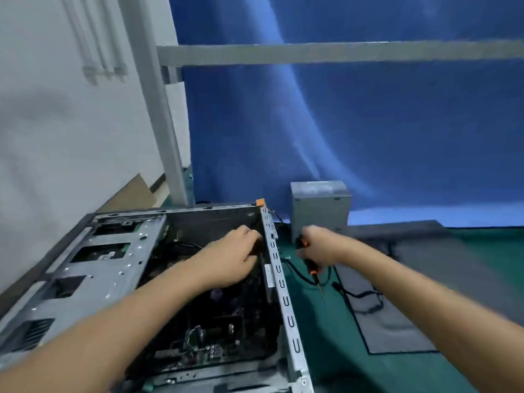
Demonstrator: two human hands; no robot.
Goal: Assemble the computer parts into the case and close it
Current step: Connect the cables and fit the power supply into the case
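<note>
Head view: open case (119, 268) lying at 7 o'clock. Left hand (232, 256) inside against its 3 o'clock wall, fingers curled, grasp not discernible. Right hand (320, 245) just outside, clasping screwdriver (312, 268), tip downward.

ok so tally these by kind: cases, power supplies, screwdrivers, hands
case: 1
power supply: 1
screwdriver: 1
hands: 2 (left hand, right hand)
total: 5
</note>
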